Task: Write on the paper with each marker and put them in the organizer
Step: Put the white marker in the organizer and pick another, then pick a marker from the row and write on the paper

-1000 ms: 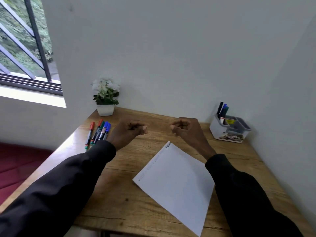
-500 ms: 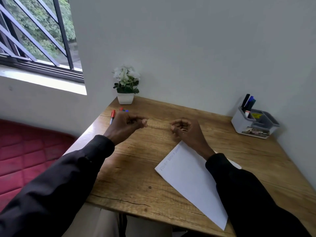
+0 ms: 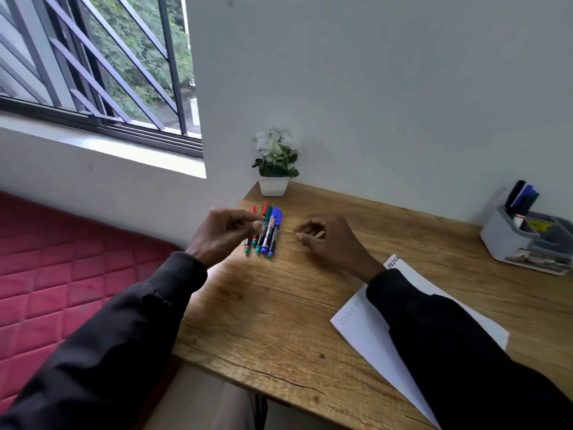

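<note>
Several markers [image 3: 269,233] with red, green and blue caps lie side by side on the wooden desk [image 3: 263,311], near its far left corner. My left hand [image 3: 221,235] reaches them from the left, its index fingertip and thumb at the leftmost markers; none is lifted. My right hand [image 3: 333,243] rests loosely curled on the desk just right of the markers and holds nothing. The white paper [image 3: 362,333] lies at the front right, partly under my right sleeve, with faint writing on it. The grey organizer [image 3: 505,243] stands at the far right with a few markers [image 3: 522,197] upright in it.
A small white pot of white flowers [image 3: 276,164] stands at the desk's back left corner against the wall. A red quilted mattress [image 3: 62,274] lies below the desk's left edge. A barred window [image 3: 93,72] is at the upper left.
The view has swung left and the markers are uncovered. My left hand has uncurled from a fist and reached to the markers. My right hand has stayed curled near the desk's middle.
</note>
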Motion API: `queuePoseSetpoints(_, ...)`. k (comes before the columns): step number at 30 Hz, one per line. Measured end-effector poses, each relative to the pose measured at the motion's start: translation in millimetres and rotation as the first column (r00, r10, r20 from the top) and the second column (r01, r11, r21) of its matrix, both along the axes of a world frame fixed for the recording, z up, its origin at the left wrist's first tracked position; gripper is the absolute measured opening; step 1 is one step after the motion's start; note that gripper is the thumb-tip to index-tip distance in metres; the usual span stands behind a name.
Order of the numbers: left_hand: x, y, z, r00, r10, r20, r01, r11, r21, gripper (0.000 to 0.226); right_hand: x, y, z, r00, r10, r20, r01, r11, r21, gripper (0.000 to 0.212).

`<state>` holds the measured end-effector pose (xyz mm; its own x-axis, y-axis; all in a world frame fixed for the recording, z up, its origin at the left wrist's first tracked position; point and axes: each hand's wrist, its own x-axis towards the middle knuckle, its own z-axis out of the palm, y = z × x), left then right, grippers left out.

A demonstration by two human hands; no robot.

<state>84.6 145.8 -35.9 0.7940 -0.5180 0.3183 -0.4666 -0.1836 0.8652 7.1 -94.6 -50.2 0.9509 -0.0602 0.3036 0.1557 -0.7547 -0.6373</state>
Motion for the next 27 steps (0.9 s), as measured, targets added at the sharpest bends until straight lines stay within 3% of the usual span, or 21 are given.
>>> queuePoseSetpoints(6, 0.0, 5.8, -4.4, 1.0, -0.001, 0.022, 0.0, 0.999, 0.037, 0.025, 20.2, 26.7, -1.9, 0.994, 0.1, -0.035, -0.106, 0.96, -0.259, 0.018)
queuePoseSetpoints(14, -5.9, -1.4, -2.5, 0.999, -0.033, -0.019, 0.033, 0.999, 0.013, 0.021, 18.1, 34.1, 5.8, 0.99, 0.074, -0.118, -0.112, 0.927, -0.358, 0.023)
queuePoseSetpoints(18, -6.5, -4.8, -3.1, 0.999, -0.042, -0.026, 0.043, 0.999, 0.031, 0.022, 12.2, 30.0, 4.1, 0.991, 0.008, -0.134, -0.065, 0.904, -0.424, 0.015)
queuePoseSetpoints(23, -9.0, -11.4, -5.5, 0.997, -0.069, -0.024, 0.07, 0.996, 0.053, 0.023, -2.4, 15.1, 11.2, 0.974, -0.169, -0.151, 0.101, 0.92, -0.379, 0.002)
queuePoseSetpoints(27, -10.7, -23.9, -8.1, 0.997, -0.073, 0.004, 0.073, 0.996, 0.059, 0.024, -16.5, 4.3, 16.0, 0.941, -0.268, -0.209, 0.19, 0.925, -0.328, 0.006)
